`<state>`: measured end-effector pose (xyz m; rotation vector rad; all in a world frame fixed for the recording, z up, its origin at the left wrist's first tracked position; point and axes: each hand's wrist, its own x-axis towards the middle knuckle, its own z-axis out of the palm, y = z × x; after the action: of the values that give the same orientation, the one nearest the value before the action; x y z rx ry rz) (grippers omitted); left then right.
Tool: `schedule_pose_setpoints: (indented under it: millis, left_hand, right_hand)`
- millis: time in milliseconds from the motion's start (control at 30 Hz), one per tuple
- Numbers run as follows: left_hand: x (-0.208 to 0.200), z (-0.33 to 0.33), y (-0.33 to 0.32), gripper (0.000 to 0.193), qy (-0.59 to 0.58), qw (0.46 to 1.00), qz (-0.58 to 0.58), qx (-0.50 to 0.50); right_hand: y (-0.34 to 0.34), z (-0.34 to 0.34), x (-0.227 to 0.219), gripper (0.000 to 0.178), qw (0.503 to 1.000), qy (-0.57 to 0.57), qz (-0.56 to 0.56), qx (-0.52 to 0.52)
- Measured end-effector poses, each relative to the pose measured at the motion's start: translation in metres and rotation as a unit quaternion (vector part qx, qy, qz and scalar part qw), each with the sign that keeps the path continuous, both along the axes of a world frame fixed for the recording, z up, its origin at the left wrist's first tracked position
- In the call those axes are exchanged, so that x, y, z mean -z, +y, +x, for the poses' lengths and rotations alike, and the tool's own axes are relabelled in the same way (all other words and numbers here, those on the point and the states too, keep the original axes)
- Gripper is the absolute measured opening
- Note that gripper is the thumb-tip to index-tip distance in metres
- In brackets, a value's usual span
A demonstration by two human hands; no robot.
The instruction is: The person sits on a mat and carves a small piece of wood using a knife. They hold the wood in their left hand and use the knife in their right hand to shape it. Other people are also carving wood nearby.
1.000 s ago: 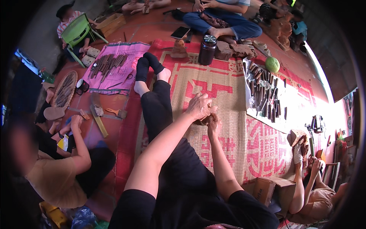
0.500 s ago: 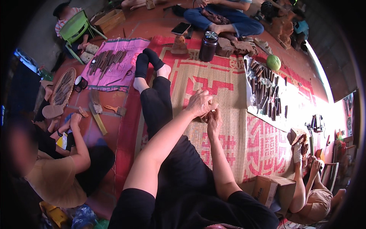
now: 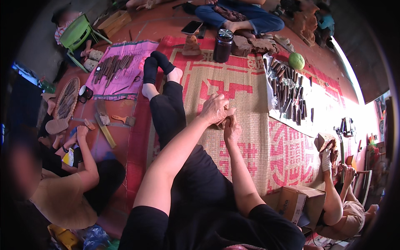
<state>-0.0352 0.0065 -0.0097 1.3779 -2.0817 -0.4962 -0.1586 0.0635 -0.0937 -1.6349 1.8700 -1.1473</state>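
Over the woven mat, my left hand is closed on a small brown carved-looking piece, perhaps wood. My right hand is closed against the same piece from the right, with its fingertips close to the left fingers. Most of the piece is hidden by my hands, so its shape cannot be made out. Whether a small tool is in either hand does not show. My legs in dark trousers stretch forward on the left, the feet in black socks.
Dark-handled carving tools lie on a white sheet at right, near a green fruit. More tools lie on a pink cloth. A dark jar stands ahead, a cardboard box near right. Other people sit around the mat.
The whole view has shifted slightly, so most things sit a little further left and up. Both hands keep their grip on the brown piece, with little change in pose.
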Motion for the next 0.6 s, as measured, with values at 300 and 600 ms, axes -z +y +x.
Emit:
schedule_pose_setpoints:
  millis: [300, 600]
  left_hand:
    - [-0.003, 0.000, 0.001, 0.043, -0.014, 1.000, 0.003, 0.003]
    - [0.001, -0.002, 0.000, 0.044, -0.007, 1.000, -0.014, 0.008]
  right_hand:
    - [0.001, -0.003, -0.004, 0.021, 0.998, 0.040, 0.026, -0.031]
    - [-0.008, -0.011, 0.007, 0.020, 0.991, 0.109, 0.069, -0.036]
